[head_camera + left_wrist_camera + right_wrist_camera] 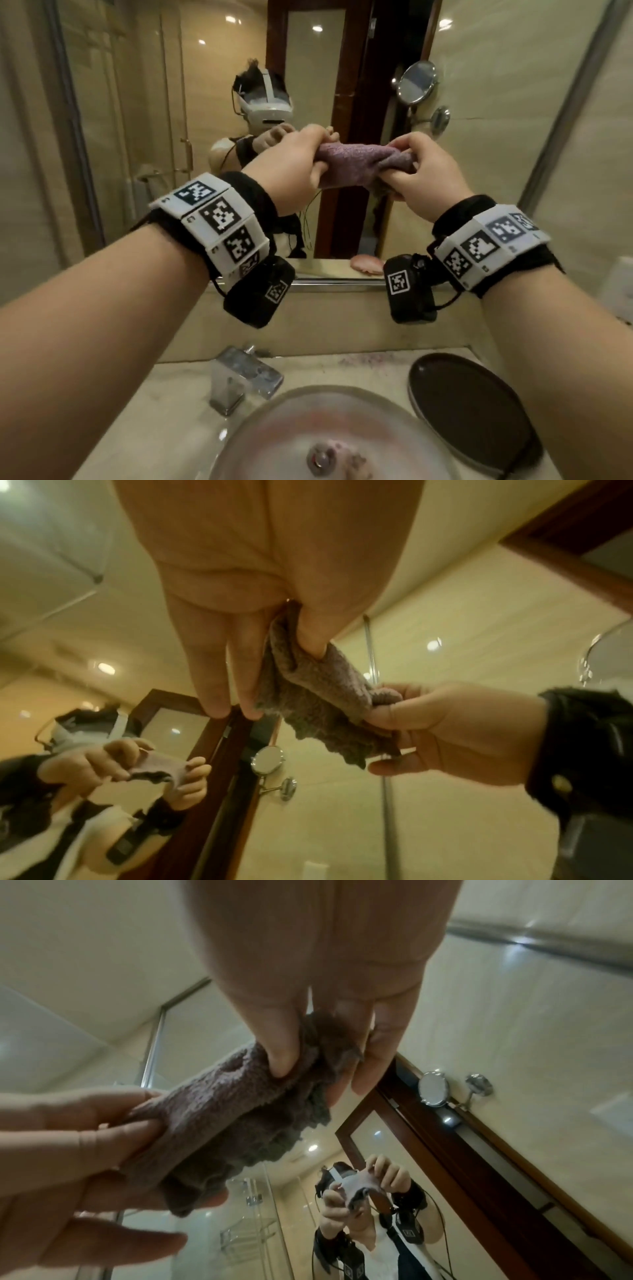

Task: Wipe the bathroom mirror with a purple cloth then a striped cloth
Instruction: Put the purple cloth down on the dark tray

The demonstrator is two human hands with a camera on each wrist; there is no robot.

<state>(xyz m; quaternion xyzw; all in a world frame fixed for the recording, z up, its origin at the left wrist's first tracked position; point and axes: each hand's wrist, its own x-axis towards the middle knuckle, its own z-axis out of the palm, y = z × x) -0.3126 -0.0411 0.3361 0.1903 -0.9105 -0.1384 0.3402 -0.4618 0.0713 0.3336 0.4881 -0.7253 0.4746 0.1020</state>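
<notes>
Purple fluffy terry cloth (359,164), bunched, held in the air before the large wall-mounted bathroom mirror (171,102), above the round glass basin (329,435). Your left hand (294,168) pinches one end; your right hand (421,178) pinches the other. Chrome tap (239,377) and round brown tray (469,407) sit below.

head: looks forward-down at mirror (205,102) | wrists: close, upward along fingers | shared: purple cloth (359,164)
</notes>
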